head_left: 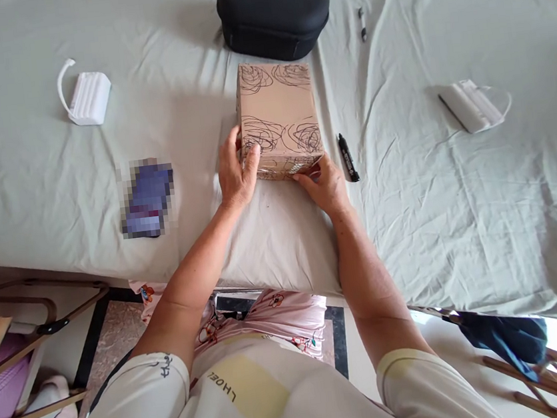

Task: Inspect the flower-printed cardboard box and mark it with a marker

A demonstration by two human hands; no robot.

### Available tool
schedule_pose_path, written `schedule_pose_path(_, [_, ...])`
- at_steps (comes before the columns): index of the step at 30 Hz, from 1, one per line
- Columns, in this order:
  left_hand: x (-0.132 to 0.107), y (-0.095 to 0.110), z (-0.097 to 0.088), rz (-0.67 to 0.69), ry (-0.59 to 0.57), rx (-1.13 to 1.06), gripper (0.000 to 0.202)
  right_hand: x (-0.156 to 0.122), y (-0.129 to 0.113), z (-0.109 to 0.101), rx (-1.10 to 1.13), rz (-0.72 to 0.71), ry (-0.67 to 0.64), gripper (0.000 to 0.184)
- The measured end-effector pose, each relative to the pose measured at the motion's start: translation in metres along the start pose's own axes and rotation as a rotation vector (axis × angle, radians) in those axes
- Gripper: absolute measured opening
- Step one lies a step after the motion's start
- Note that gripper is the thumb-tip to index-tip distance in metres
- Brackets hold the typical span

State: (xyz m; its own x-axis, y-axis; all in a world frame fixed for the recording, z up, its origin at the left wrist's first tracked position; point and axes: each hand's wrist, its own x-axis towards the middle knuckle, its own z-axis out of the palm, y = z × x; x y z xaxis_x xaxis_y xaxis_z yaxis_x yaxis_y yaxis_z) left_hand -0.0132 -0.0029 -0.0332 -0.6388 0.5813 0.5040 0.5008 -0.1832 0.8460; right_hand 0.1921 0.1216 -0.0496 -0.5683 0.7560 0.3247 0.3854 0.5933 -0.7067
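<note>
Currently I log: the cardboard box (277, 112) sits on the bed (460, 215), just on the near side of the black case (273, 11). Left hand (237, 173) clamps the box's near left corner, fingers over the top. Right hand (323, 184) presses curled fingers against the box's near right corner; I cannot tell whether it grips. A black marker (348, 157) lies just right of the box.

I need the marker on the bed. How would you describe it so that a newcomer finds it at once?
On the pale green sheet, find the scribbled cardboard box in the middle. Just right of it, beside the right hand, a black marker lies flat on the sheet. It is thicker and nearer than the small dark pen farther up, by the black case.
</note>
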Motion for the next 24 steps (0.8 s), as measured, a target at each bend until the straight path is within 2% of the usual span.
schedule_pose_path(6, [0.002,0.005,-0.004,-0.052,0.022,0.005,0.074,0.000,-0.004,0.000,0.071,-0.080,0.054,0.059])
schedule_pose_path(10, [0.003,0.001,-0.003,-0.132,0.042,-0.083,0.075,-0.002,-0.012,-0.005,0.110,-0.122,0.180,0.051])
schedule_pose_path(15, [-0.004,0.002,0.005,-0.234,-0.051,-0.200,0.072,0.000,-0.011,-0.010,0.152,-0.148,0.354,0.049])
schedule_pose_path(20, [-0.009,0.000,0.014,-0.286,-0.138,-0.300,0.057,0.005,0.001,-0.009,0.241,-0.191,0.428,0.055])
schedule_pose_path(24, [-0.007,-0.012,0.013,-0.294,-0.092,-0.211,0.040,0.003,0.000,-0.005,0.215,-0.219,0.439,0.051])
